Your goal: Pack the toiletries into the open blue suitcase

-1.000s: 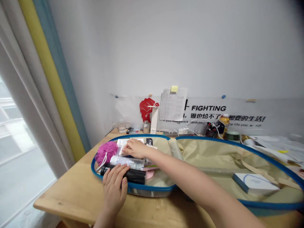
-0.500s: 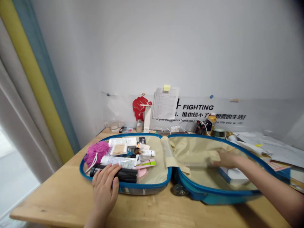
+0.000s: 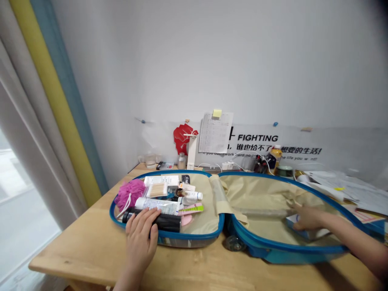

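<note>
A blue suitcase (image 3: 194,238) lies open on a wooden table (image 3: 85,242). Its left half holds a pink bath puff (image 3: 130,193), a black bottle (image 3: 165,222), a white tube (image 3: 157,205), a cotton swab box (image 3: 157,189) and several small toiletries. My left hand (image 3: 141,238) rests fingers apart on the near rim and the black bottle. In the right half, lined in beige, my right hand (image 3: 306,220) lies over a white and blue box (image 3: 315,232), its fingers curved on the box's top.
Along the wall stand a white lamp (image 3: 191,153), small bottles (image 3: 274,158), a jar (image 3: 284,171) and cables. Papers (image 3: 348,188) pile at the right. A banner and a note sheet hang on the wall. Curtains (image 3: 45,133) hang at the left beside a window.
My right hand left the toiletries in the left half, crossed to the right half and came down onto the white and blue box. My left hand stayed on the rim.
</note>
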Motion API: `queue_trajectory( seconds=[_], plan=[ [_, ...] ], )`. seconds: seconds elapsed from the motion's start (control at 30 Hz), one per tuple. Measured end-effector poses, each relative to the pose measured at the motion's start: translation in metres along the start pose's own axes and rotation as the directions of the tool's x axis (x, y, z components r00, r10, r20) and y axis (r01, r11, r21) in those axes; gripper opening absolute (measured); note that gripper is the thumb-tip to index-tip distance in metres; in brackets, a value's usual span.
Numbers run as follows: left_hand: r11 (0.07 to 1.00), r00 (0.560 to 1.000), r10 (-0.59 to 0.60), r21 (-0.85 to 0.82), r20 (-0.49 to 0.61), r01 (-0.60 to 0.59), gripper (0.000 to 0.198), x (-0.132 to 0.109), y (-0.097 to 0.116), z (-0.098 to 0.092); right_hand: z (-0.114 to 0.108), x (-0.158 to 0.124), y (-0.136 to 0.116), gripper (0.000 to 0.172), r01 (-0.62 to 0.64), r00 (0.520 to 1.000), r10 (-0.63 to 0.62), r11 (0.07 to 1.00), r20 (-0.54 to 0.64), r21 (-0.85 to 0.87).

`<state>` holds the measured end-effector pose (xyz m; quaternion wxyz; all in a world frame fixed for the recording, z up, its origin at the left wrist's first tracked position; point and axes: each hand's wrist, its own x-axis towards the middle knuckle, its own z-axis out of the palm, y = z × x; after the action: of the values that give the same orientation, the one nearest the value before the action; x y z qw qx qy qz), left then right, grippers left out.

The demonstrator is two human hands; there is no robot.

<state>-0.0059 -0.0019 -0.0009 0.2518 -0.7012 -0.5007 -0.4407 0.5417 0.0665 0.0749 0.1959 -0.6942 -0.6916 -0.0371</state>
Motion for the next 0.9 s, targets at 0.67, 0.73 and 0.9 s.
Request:
queue_trajectory(
  seconds=[0.67,0.73,0.9],
  plan=[
    [1.000,1.000,-0.013,0.024,0.017,0.012,0.036,-0.001,0.001,0.000,0.043,0.070,-0.331,0.096,0.710,0.525,-0.757,0.642,0.389,0.290],
    [1.000,1.000,-0.015,0.025,0.022,0.015,0.036,-0.001,0.001,0.001,0.052,0.071,-0.333,0.098,0.714,0.506,-0.760,0.635,0.409,0.295],
    [1.000,1.000,-0.012,0.021,0.004,0.012,0.036,-0.001,0.000,0.002,0.054,0.069,-0.329,0.096,0.696,0.503,-0.759,0.639,0.414,0.327]
  ],
)
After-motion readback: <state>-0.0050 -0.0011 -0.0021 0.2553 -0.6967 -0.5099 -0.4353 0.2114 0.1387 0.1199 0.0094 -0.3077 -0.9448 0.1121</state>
